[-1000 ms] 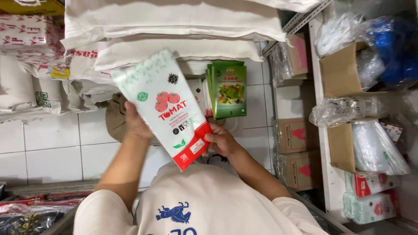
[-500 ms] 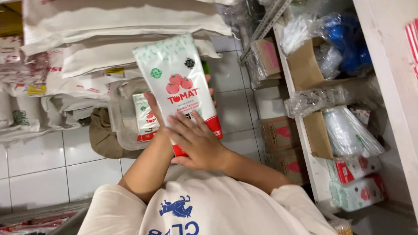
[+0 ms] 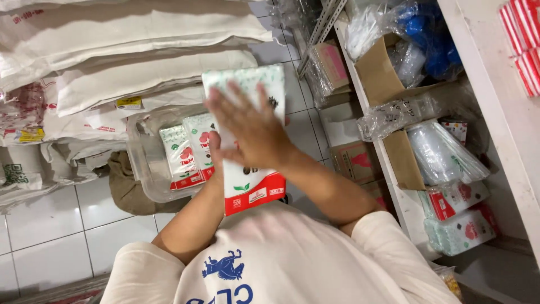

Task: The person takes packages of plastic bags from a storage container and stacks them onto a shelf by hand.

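Above the white tiled floor (image 3: 50, 225), beside the clear bin (image 3: 147, 186) with similar packs (image 3: 188, 149), the left hand (image 3: 216, 152) grips the red-and-white pouch (image 3: 251, 186) from behind, and the right hand (image 3: 250, 129), fingers spread, now lies flat across its front instead of holding its lower edge.

Right hand (image 3: 253, 132) now spread flat across the front of the white and red packet (image 3: 250, 169), hiding the tomato picture that showed 1 s ago. Packet lower and nearer the chest. Clear plastic tub (image 3: 147, 180) with 2 matching packets (image 3: 188, 149) now in view behind. Green packets gone from sight
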